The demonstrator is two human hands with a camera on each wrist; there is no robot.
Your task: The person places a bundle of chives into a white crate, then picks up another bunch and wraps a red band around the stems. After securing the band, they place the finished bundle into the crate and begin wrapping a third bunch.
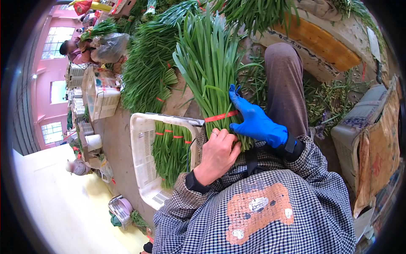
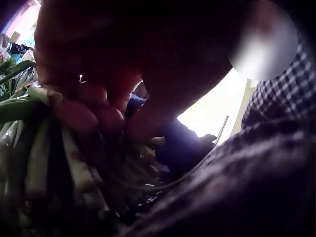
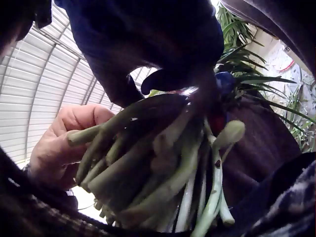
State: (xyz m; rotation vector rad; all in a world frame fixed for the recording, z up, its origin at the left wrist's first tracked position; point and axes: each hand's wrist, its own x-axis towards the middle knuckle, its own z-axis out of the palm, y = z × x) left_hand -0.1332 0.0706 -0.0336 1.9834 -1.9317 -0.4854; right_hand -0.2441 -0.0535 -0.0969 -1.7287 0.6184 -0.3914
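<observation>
The red-banded bundle of greens [image 1: 209,72] lay left of the knee [image 1: 281,59]. Fingers of the left hand [image 1: 218,153] pinched a near stem [image 3: 84,136]; the right hand [image 1: 261,123], fingers wide, lay along the right side, its grip I couldn't tell. Tidying probably wanted light pressure. The right-wrist view bared stem ends [image 3: 101,183] the head view mostly hid.

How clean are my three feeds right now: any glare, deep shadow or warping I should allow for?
Head: bunch, left hand and right hand clear, fisheye bending, dark corners, lower left washed out; left wrist: left hand mostly in deep shadow against bright glare; right wrist: right hand nearly black, stalk ends dim but readable.
</observation>
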